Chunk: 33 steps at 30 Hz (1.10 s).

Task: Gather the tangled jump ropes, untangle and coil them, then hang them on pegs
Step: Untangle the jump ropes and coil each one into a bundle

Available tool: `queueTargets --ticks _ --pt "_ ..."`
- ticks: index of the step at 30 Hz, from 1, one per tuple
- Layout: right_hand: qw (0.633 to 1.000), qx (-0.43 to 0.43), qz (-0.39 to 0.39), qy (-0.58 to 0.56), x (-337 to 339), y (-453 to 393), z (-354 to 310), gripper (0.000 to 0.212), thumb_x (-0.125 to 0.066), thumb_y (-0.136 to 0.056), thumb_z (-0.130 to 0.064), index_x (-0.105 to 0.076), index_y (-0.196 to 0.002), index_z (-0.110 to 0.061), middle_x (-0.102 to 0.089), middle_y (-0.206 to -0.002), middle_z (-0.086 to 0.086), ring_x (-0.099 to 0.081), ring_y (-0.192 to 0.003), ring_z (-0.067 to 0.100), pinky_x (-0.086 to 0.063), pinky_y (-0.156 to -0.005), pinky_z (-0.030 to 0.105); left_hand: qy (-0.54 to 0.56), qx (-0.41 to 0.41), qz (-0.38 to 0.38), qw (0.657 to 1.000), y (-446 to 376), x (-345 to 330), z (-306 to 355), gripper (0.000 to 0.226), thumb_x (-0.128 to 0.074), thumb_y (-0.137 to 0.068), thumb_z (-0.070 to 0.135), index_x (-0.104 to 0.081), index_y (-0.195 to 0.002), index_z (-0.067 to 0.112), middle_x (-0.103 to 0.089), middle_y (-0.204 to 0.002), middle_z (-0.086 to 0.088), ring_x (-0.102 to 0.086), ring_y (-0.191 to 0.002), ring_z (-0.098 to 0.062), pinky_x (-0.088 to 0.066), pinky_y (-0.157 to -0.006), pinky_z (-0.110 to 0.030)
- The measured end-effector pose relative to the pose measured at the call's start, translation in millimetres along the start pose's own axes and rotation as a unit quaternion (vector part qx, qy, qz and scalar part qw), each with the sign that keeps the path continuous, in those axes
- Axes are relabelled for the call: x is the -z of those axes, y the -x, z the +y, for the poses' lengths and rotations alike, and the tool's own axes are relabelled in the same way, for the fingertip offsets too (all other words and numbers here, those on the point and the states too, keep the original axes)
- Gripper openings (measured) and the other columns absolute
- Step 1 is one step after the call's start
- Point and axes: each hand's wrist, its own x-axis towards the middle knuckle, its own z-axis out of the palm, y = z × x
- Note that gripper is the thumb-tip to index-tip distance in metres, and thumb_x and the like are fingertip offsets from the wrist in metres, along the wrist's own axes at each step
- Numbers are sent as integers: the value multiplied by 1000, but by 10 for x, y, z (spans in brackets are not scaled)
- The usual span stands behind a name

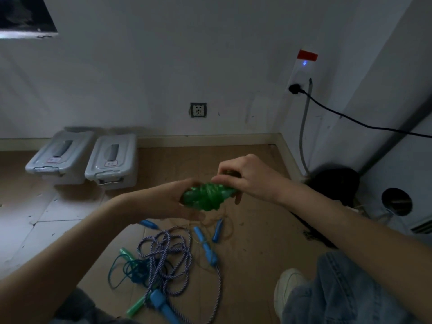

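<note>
The fingers (pixel 187 213) of the left hand (pixel 163 202) are curled under and around a bright green jump rope (pixel 207 197) that is wound into a tight bundle, and the bundle is held up in the air above the floor (pixel 257 242). The thumb and fingertips of the right hand (pixel 247 178) are pinched together on the upper right end of the same green bundle, so the bundle is gripped from both sides and is kept between the two hands. Below the hands, a purple-and-white twisted rope (pixel 168 256) is spread in loose loops on the brown floor, and its blue handle (pixel 161 302) is seen near the bottom edge. A thin teal rope (pixel 126 270) is tangled against the left side of those loops, with a green handle (pixel 134 307) lying just beside the blue one. Three more blue handles (pixel 205 244) are scattered just beyond the loops, under the held bundle. Two grey lidded boxes (pixel 112 160) are set side by side against the white wall, well apart from the ropes. A black cable (pixel 350 118) is plugged into a wall socket on the right. A knee in blue jeans (pixel 339 288) and a white shoe (pixel 289 286) are seen at the lower right.
</note>
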Motion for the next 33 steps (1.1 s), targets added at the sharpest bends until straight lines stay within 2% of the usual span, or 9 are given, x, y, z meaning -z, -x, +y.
queueTargets --ticks 2,6,10,15,20,25,27,30,33 --pt "998 7 60 3 -36 -17 4 19 -56 -91 -25 -60 -81 -9 -63 -73 4 -64 -59 12 -52 -51 19 -47 -24 74 996 -45 -55 47 78 -68 -59 56 -36 -127 33 -51 -109 17 -55 -96 -4 -51 -81 -19" --pt "992 -21 75 -100 -93 -21 -15 22 -56 -90 -29 -58 -74 -15 -62 -70 0 -66 -57 14 -50 -46 17 -202 -134 266 933 -93 -230 90 55 -55 -69 61 -44 -115 31 -42 -93 23 -44 -82 1 -35 -75 -13" --pt "954 -84 6 -289 80 -16 35 23 -62 -80 -37 -63 -63 -21 -55 -49 -6 -48 -38 7 -36 -35 16 66 -166 192 965 -15 -128 166 37 -56 -67 52 -55 -95 28 -63 -82 6 -62 -68 -6 -51 -60 -17" --pt "925 -77 99 -359 218 2 118 14 -67 -73 -27 -73 -83 -20 -60 -54 -6 -47 -42 3 -37 -39 14 408 -101 162 893 6 -67 187 31 -52 -79 37 -53 -109 30 -61 -97 -12 -67 -70 -15 -53 -60 -26" --pt "846 -70 177 -498 240 -20 102 16 -70 -68 -19 -65 -82 -12 -65 -59 -1 -53 -44 5 -41 -40 13 488 -96 94 863 6 -69 200 24 -56 -82 35 -58 -105 37 -68 -85 -7 -65 -70 -19 -55 -62 -35" --pt "791 -22 78 -606 253 -21 89 18 -61 -79 -13 -72 -92 -6 -73 -81 3 -67 -67 7 -51 -54 14 441 -79 110 887 -3 -92 154 27 -57 -77 36 -59 -102 26 -71 -81 1 -67 -71 -16 -56 -65 -33" --pt "840 -14 89 -534 246 -28 96 19 -59 -81 -19 -70 -92 -8 -72 -76 -2 -65 -63 5 -50 -54 14 400 -79 110 906 3 -106 151 27 -57 -77 37 -60 -100 25 -70 -81 3 -66 -72 -15 -56 -65 -30" --pt "975 17 128 -181 221 -44 99 7 -62 -80 -24 -67 -80 -19 -63 -68 -10 -53 -57 0 -45 -55 14 316 -78 115 939 30 -151 173 37 -55 -75 45 -56 -101 19 -67 -84 -1 -65 -72 -13 -54 -63 -23" --pt "996 27 71 -35 178 -50 107 3 -62 -85 -15 -65 -84 -17 -58 -78 -10 -54 -66 3 -47 -61 19 272 -79 110 953 49 -188 212 44 -52 -73 47 -53 -103 16 -64 -86 0 -64 -69 -7 -50 -59 -15"
